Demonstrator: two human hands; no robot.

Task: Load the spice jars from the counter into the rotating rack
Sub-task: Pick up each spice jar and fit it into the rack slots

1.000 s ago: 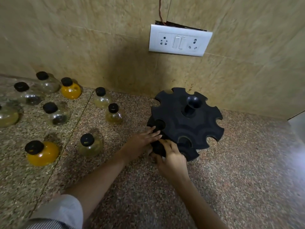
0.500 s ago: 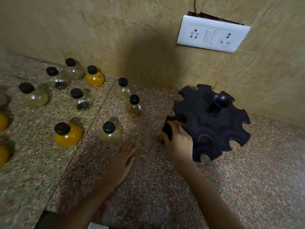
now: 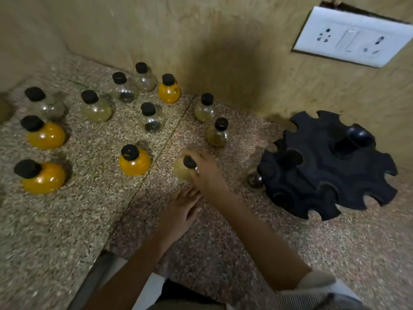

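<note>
Several round glass spice jars with black caps stand on the speckled counter at left and centre; a yellow jar is the closest to my hands. My right hand is closed over an olive-filled jar, fingers around its cap and neck, with the jar still on the counter. My left hand rests just below it, fingers apart, holding nothing. The black rotating rack stands at right, with one dark jar seated in a lower slot on its left side.
A tiled wall runs behind the counter, with a white socket plate above the rack. An olive jar and another behind it stand between the jar group and the rack. The counter's front edge is at bottom left.
My right hand left the rack and moved left onto the olive jar. My left hand drew back from the rack toward me. The view shifted left, showing more jars.
</note>
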